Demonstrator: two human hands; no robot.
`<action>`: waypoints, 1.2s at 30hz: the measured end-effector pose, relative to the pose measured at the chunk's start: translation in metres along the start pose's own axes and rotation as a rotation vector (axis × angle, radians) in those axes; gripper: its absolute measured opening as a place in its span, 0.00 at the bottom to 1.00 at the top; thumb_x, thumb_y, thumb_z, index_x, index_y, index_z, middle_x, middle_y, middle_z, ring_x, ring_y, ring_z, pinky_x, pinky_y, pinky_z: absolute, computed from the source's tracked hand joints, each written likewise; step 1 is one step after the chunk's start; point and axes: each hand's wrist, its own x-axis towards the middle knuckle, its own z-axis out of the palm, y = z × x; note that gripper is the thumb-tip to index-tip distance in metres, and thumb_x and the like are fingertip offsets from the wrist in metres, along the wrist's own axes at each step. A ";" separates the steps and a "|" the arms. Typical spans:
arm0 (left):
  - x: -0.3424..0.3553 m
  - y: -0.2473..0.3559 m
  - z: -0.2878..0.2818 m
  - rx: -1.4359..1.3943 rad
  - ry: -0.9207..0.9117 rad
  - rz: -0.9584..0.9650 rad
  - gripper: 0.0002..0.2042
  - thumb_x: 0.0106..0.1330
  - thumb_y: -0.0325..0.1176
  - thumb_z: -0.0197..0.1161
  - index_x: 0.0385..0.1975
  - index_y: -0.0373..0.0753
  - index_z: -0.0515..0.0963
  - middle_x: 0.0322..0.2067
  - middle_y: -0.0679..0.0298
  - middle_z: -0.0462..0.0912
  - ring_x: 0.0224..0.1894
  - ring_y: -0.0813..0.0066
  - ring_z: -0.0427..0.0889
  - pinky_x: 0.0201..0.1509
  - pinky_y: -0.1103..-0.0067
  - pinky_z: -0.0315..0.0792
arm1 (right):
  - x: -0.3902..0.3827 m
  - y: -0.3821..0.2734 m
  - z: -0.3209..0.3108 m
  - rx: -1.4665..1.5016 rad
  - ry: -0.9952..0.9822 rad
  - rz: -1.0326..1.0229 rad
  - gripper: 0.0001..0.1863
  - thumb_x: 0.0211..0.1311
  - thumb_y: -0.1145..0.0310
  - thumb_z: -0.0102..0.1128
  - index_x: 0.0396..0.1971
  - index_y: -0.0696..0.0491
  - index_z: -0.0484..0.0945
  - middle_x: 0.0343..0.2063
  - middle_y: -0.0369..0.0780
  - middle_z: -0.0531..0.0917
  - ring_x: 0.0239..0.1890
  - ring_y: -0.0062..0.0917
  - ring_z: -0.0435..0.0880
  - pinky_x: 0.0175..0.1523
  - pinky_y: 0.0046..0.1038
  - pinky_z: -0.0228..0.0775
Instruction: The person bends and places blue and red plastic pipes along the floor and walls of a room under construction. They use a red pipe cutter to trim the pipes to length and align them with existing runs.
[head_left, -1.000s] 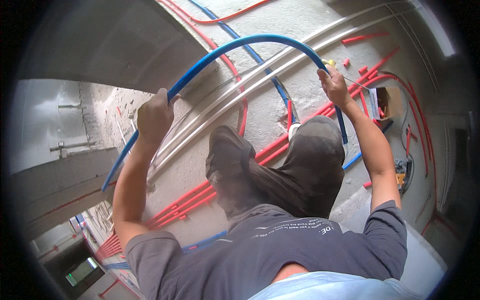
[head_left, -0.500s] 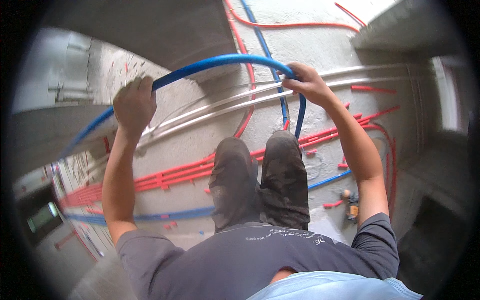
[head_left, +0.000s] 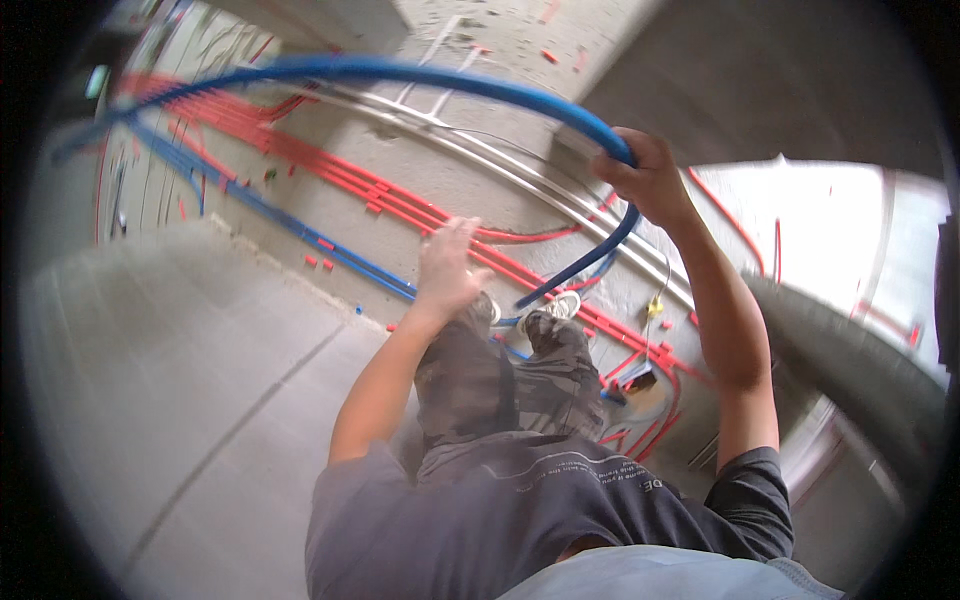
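Note:
A long blue pipe (head_left: pixel 450 79) arches across the upper part of the view, its far end reaching toward the left rim. My right hand (head_left: pixel 648 182) is closed around it, and a short end hangs down from that fist toward my feet. Held apart from the pipe, my left hand (head_left: pixel 449 268) is open with nothing in it, its fingers somewhat blurred. From this angle it overlaps the red pipes (head_left: pixel 345 180) that run along the floor.
White pipes (head_left: pixel 510 165) run beside the red ones, with blue pipes (head_left: pixel 270 210) on the near side. A grey wall (head_left: pixel 200 380) fills the lower left. At the upper right stands a concrete block (head_left: pixel 770 90). A yellow piece (head_left: pixel 655 307) lies near my shoes (head_left: pixel 562 304).
My left hand has let go of the blue pipe and come down toward my feet. The right hand still grips it. The whole view has turned, bringing the grey wall in at left.

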 end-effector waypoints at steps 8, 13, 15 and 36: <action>-0.069 -0.102 -0.095 -0.263 -0.433 -0.337 0.17 0.68 0.48 0.65 0.46 0.42 0.83 0.41 0.49 0.84 0.49 0.49 0.83 0.52 0.58 0.74 | 0.145 -0.088 0.167 0.585 -0.266 0.155 0.13 0.74 0.61 0.63 0.31 0.50 0.72 0.19 0.29 0.69 0.17 0.13 0.65 0.22 0.20 0.54; -0.129 -0.157 -0.140 -0.360 -0.108 -0.524 0.18 0.69 0.51 0.65 0.33 0.39 0.81 0.33 0.50 0.83 0.41 0.46 0.84 0.43 0.58 0.74 | 0.244 -0.167 0.275 0.634 -0.387 0.274 0.18 0.76 0.54 0.59 0.27 0.47 0.69 0.16 0.31 0.68 0.15 0.17 0.65 0.21 0.23 0.56; -0.129 -0.170 -0.178 -0.574 -0.044 -0.744 0.21 0.67 0.55 0.67 0.33 0.39 0.79 0.30 0.51 0.83 0.40 0.46 0.85 0.41 0.59 0.75 | 0.286 -0.193 0.296 0.597 -0.366 0.209 0.17 0.76 0.55 0.59 0.29 0.49 0.72 0.16 0.31 0.69 0.16 0.17 0.67 0.23 0.24 0.58; -0.139 -0.181 -0.226 -0.143 0.530 -1.478 0.16 0.63 0.44 0.74 0.31 0.40 0.77 0.21 0.51 0.83 0.28 0.46 0.85 0.34 0.57 0.76 | 0.585 -0.317 0.519 -0.063 -0.920 0.195 0.16 0.71 0.61 0.68 0.25 0.48 0.72 0.15 0.29 0.70 0.12 0.17 0.68 0.19 0.26 0.62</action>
